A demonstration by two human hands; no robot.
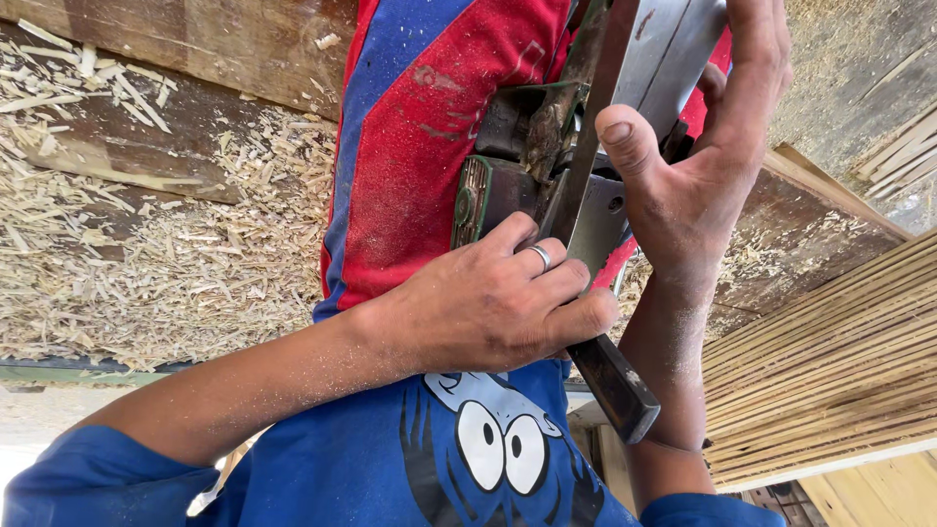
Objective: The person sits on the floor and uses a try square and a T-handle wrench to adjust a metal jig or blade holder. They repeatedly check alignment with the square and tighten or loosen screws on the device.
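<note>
Blade [625, 146], long flat steel w/ dark handle end [617, 385], sits btwn both hands against red cloth [429, 146]: left hand [488, 307] closed round lower shank, right hand [703, 166] clamps flat w/ thumb; looks heavy, stiff, sharp-edged, so best held by handle & flats

Two hands are showing: one left hand [488, 307] wearing one ring [541, 256], one right hand [708, 156]. One metal blade [605, 205] and one stack of wooden strips [830, 371] are lying in view.

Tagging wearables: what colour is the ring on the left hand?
Silver, a plain band on the left hand; head view.
</note>
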